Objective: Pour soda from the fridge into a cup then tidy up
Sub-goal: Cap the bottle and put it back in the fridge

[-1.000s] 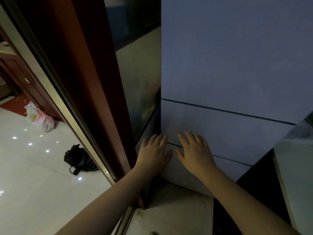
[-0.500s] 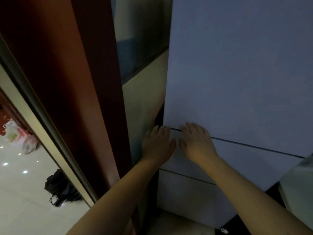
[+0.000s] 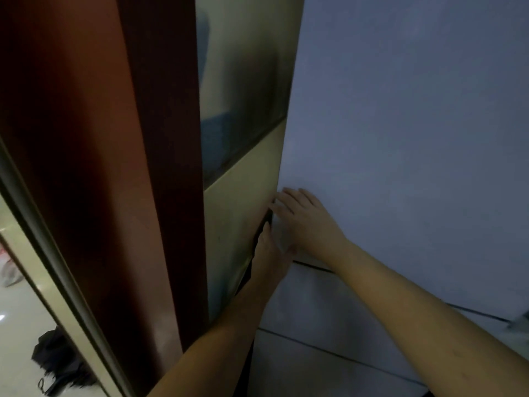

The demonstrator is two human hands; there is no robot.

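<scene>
A tall pale grey fridge fills the right of the head view, with a large upper door and two drawer fronts below it, all closed. My left hand reaches into the dark gap at the fridge's left edge, its fingers curled around the lower corner of the upper door. My right hand lies flat on that door just above the seam, fingertips at the left edge. No soda or cup is in view.
A shiny beige wall panel stands close to the fridge's left side. A reddish-brown door frame rises left of it. Through the opening lie a glossy white floor, a black bag and a plastic bag.
Both hands rose from the lower drawer fronts to the upper door's bottom left corner. The left hand slipped its fingers into the side gap. The camera tilted up.
</scene>
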